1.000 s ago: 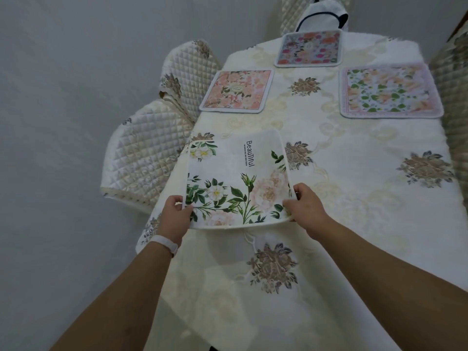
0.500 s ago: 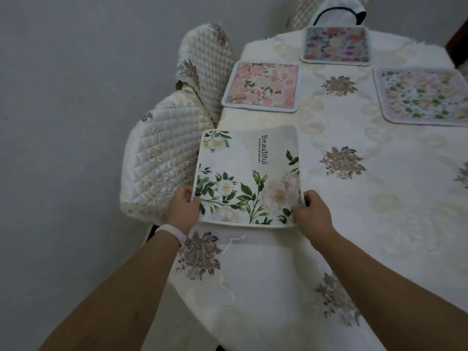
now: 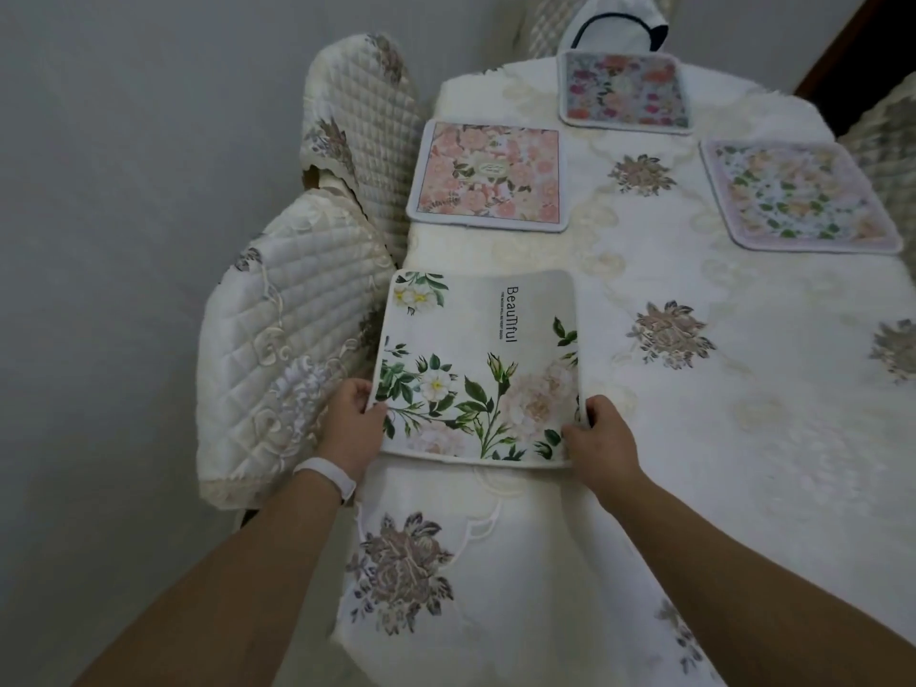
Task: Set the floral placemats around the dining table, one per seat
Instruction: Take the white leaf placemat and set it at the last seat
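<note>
Both hands pinch the near corners of the white rectangular placemat printed with green leaves and pale flowers (image 3: pixel 478 369): left hand (image 3: pixel 352 421) near-left, right hand (image 3: pixel 602 438) near-right. It lies forward of them at the counter (image 3: pixel 743 438) edge, beside the near quilted cream chair (image 3: pixel 277 349).

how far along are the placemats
Done: three mats lie flat, the pink placemat by the far quilted chair, the multicolour placemat at the head, the green-and-peach placemat opposite. In hand: left hand and right hand hold the white "Beautiful" placemat at the near quilted chair. Other seats are out of view.
</note>
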### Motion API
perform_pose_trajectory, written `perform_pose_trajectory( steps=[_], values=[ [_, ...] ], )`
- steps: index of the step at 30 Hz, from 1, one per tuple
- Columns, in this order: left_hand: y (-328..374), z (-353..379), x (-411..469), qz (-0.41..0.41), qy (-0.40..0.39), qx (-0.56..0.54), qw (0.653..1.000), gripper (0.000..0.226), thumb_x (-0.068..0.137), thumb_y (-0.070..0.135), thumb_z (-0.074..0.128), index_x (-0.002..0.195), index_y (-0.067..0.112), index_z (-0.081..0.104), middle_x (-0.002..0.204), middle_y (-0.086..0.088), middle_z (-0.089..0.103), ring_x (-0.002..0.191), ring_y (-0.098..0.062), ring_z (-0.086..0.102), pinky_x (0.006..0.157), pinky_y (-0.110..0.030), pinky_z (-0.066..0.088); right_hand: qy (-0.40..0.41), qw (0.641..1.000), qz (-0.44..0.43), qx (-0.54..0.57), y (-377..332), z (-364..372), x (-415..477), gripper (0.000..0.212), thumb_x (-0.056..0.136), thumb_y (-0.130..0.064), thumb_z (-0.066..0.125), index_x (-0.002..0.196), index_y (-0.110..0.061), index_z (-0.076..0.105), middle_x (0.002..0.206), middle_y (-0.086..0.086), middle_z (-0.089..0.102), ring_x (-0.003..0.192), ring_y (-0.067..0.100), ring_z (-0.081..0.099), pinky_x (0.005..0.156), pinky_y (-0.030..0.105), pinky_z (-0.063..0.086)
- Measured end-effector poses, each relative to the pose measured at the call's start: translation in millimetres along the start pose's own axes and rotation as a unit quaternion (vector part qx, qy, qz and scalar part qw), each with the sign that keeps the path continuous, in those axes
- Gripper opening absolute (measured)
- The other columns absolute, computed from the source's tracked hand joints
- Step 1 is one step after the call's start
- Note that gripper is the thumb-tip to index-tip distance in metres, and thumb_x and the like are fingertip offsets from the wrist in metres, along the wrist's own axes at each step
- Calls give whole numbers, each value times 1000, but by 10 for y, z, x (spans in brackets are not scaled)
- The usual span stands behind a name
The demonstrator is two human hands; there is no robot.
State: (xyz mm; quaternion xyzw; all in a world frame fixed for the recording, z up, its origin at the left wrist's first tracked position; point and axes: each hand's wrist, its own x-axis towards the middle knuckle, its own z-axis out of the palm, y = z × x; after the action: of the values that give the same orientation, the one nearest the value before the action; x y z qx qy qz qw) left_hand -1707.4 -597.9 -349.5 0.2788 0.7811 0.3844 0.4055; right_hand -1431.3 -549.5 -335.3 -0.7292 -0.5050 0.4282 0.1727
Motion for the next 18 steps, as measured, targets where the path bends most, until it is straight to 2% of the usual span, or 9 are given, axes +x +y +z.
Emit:
perform_pose_trajectory(
  steps=[3,6,10,12,13,15,17,18],
  values=[
    [-85,8,70,-18,2,-6,1000,20,92,1,55,82,18,50,86,-4,66,73,-22,63,59,-34,51,-2,1000,18,0,33,24,44,9,84,-8,53,92,-6,51,91,18,62,86,36,62,73,46,53],
    [-123,-20,117,-26,-7,-5,1000,18,92,4,56,85,20,52,90,-6,68,80,-29,65,72,-45,54,-8,999,39,-7,83,49,91,12,83,-9,54,93,-3,51,94,21,62,84,36,61,72,45,53],
    [-95,-23,131,-17,-8,12,1000,16,92,6,56,88,21,52,93,-7,67,79,-25,64,65,-37,52,-21,998,58,-12,97,38,147,16,81,-9,57,96,-5,53,92,17,63,71,24,58,61,34,48],
    [-102,-24,106,-10,-8,29,999,17,90,8,58,95,23,52,95,-4,66,81,-23,64,66,-37,53,-23,998,49,-28,99,17,142,23,80,-13,58,102,-9,53,92,12,63,72,21,58,57,31,48],
    [-116,-40,88,-3,-14,46,999,21,87,9,60,99,24,53,95,-1,66,82,-22,64,69,-40,55,-20,998,34,-53,123,7,136,30,79,-17,59,107,-10,54,97,11,61,78,22,60,63,34,52],
    [-152,-87,52,22,-44,77,996,32,80,15,66,106,31,55,98,4,68,85,-18,66,73,-47,58,-15,991,-8,-136,195,-11,106,53,80,-22,62,129,-11,49,119,11,53,105,29,55,85,39,50],
    [-177,-115,-5,57,-83,143,985,47,78,26,70,121,33,53,117,2,63,102,-19,63,86,-50,54,-24,977,-64,-203,257,-27,48,65,82,-26,65,141,-15,41,134,10,44,121,31,43,95,40,42],
    [-194,-120,-33,70,-93,198,973,60,80,31,71,134,28,46,132,-1,53,116,-22,54,97,-49,48,-31,966,-94,-237,289,-30,36,66,82,-29,64,142,-18,40,139,9,42,124,30,41,97,40,41]
  ],
)
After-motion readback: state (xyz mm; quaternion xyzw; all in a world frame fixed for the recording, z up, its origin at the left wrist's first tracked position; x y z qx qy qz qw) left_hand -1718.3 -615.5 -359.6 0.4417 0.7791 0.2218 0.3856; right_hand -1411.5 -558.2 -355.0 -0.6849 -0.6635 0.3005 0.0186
